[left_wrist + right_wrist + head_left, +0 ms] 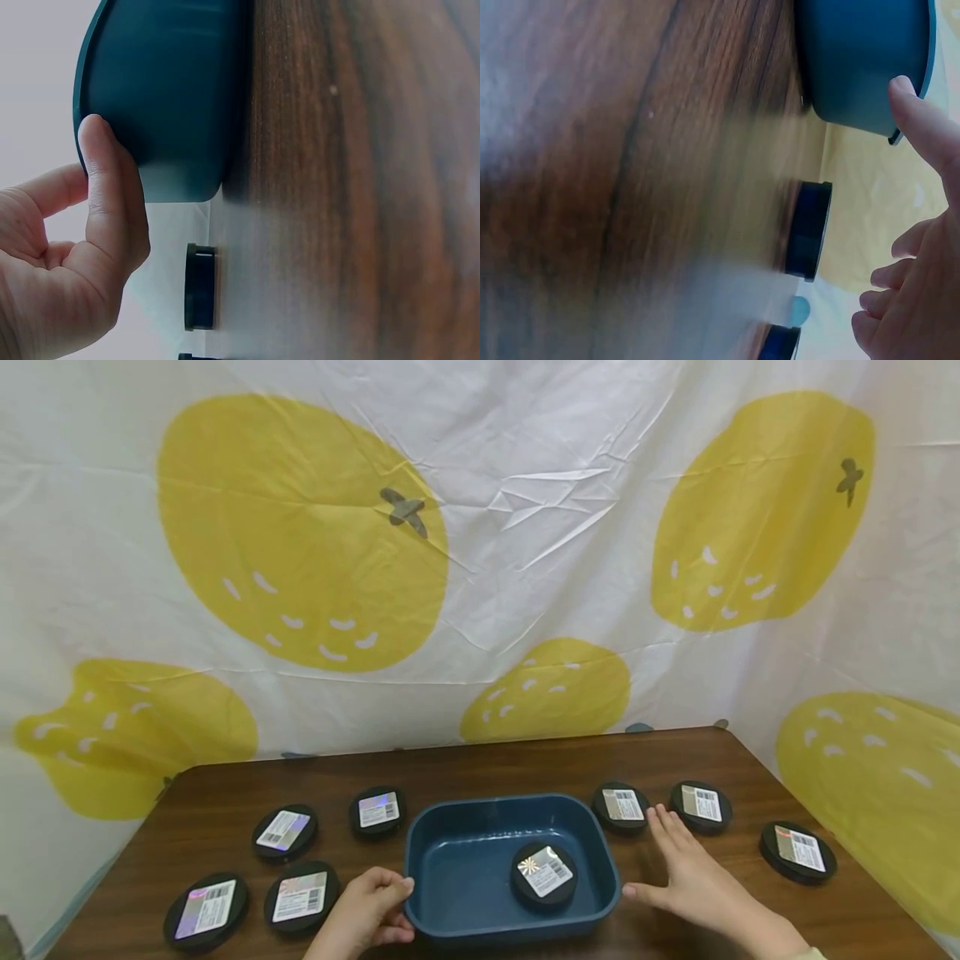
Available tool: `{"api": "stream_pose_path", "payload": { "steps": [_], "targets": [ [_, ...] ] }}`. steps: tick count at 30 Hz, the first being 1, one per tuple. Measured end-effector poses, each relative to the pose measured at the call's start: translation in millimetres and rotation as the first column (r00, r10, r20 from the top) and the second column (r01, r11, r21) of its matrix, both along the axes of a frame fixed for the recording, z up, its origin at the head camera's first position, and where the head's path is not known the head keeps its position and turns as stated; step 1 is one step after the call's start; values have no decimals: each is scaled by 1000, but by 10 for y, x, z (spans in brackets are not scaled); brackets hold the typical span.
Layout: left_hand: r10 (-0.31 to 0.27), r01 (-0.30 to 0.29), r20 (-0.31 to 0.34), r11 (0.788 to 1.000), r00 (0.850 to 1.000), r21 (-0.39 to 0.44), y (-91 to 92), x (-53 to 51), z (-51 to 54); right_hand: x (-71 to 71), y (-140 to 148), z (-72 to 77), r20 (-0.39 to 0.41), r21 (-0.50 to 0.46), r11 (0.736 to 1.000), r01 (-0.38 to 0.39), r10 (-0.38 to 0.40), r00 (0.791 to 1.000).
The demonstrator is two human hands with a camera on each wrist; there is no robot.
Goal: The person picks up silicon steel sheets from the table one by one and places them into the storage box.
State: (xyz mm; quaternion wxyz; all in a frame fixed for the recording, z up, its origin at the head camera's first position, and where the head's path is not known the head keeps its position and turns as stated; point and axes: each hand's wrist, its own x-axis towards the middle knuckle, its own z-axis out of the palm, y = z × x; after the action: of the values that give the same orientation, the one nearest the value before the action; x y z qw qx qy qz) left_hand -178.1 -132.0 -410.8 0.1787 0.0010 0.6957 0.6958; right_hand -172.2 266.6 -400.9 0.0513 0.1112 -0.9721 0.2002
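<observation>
A dark blue rectangular plastic tray [495, 927] rests on the table with one round black flat container [543, 877], labelled in white, inside its right half. My left hand [367, 914] pinches the rim at the tray's left end; in the left wrist view the fingers [105, 180] lie against its outer wall. Beside the tray's right end is my right hand [693, 877], its fingers extended forward. Its thumb is at the tray's rim, and whether it touches cannot be told. The right fingertips are close to two more black containers, one [621, 808] and another [701, 807].
Several similar black containers stand left of the tray, among them one [206, 912] at the near left and one [377, 812] behind. Another [798, 852] lies at the far right. The brown wooden table [480, 768] ends at a lemon-print curtain [525, 568].
</observation>
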Motion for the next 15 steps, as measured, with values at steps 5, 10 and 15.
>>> {"api": "stream_pose_path", "payload": {
  "steps": [5, 10, 15],
  "targets": [
    [-5, 5, 4, 1000, 1000, 5, -5, -2, -2, -76, 28, -29, 31, -25, 1000, 11, -10, 999],
    [-12, 11, 10, 1000, 1000, 19, -8, -1, 2, -178, 70, -73, 38, -41, 999, 18, -16, 999],
    [-18, 18, 6, 999, 1000, 31, -13, -3, 6, -275, 89, -87, 58, -68, 997, 30, -26, 998]
  ]
}}
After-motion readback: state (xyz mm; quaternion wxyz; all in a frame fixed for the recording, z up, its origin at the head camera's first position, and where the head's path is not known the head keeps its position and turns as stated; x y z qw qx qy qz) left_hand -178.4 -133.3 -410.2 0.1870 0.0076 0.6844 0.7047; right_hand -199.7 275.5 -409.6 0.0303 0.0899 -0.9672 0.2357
